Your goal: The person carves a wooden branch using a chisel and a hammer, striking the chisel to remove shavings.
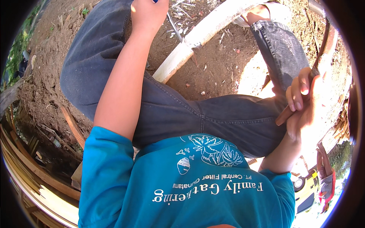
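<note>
In the head view, the left forearm rises from the lower left across the thigh of the dark trousers [163, 102], elbow bent, and the left hand [149, 17] sits up at the picture's top edge. The right arm bends outward, its hand [304, 95] beside the right knee, turned so that the curled fingers face inward.

A slim metal tool [175, 27] with a blue handle slants from the left hand down and rightward, back toward the body. Its lower end meets the near part of a pale pole [205, 28], close to a notch; whether it bites in, I cannot tell. The pole's long axis runs from the left thigh away to the upper right, above bare soil [218, 72] scattered with chips. The brown stick [284, 115] points from lower left to upper right through the right hand.

The left fingers appear closed round the blue handle, partly cropped. The right fingers wrap the stick, tips bent over it, thumb below.
</note>
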Motion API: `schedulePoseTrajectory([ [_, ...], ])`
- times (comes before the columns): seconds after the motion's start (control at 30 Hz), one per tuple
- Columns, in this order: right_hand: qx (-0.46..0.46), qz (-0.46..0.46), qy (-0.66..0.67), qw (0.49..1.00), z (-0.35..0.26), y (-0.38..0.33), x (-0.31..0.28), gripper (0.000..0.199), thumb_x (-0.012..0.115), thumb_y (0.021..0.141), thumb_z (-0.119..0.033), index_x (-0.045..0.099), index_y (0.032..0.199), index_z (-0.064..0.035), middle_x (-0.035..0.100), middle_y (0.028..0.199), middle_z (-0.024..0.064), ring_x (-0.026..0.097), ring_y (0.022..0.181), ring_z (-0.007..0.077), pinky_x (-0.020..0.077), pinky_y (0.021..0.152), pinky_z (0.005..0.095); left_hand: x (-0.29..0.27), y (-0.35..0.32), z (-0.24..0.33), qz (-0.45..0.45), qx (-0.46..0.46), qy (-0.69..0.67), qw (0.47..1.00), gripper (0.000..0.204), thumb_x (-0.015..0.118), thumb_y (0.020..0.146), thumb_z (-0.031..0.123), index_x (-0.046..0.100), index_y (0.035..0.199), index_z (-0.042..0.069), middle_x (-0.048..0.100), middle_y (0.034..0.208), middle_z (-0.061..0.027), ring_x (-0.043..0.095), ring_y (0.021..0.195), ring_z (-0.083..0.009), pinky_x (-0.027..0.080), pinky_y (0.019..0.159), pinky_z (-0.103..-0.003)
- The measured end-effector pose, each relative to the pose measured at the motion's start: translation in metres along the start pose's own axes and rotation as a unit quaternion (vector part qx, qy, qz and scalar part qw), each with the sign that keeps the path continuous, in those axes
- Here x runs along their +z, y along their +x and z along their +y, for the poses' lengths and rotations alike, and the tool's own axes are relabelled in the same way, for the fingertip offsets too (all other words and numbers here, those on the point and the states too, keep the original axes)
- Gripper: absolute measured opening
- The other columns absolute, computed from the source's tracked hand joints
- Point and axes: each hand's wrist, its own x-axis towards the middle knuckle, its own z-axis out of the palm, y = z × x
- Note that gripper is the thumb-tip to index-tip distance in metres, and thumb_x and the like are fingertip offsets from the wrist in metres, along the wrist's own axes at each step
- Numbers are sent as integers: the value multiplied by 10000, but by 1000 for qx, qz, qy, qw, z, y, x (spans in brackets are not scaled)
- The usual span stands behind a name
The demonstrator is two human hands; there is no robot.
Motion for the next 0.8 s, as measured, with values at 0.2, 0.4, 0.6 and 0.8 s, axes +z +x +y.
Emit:
schedulePoseTrajectory([
  [0.2,33,3,0,999,2,1,-5,214,477,1101,-264,517,1083,-54,436,810,11,352,534,31,320,450,174,10,10,-36,91,80,39,992,407,707,933,255,542,1201,-2,682,924,-177,696,861,-307,539,775,-422],
  [0.4,-7,-4,0,1000,4,1,-2,259,492,1097,-277,512,984,-45,441,814,10,351,547,27,306,468,178,-12,-3,13,-15,-75,-38,996,527,735,900,278,520,1287,-8,692,1028,-216,693,981,-362,529,859,-436],
  [0.6,2,3,-1,1000,2,0,2,243,504,1092,-264,511,1028,-30,446,823,10,353,553,27,307,474,179,8,8,-35,81,52,84,992,621,746,886,301,484,1352,-17,690,1085,-252,684,1038,-390,525,896,-441],
  [0.8,-24,40,-14,999,2,-1,14,237,507,1091,-255,505,1075,-19,448,825,11,359,558,27,309,476,178,6,7,-27,71,18,85,994,677,739,888,293,444,1410,-21,672,1137,-286,664,1087,-420,513,925,-458],
])
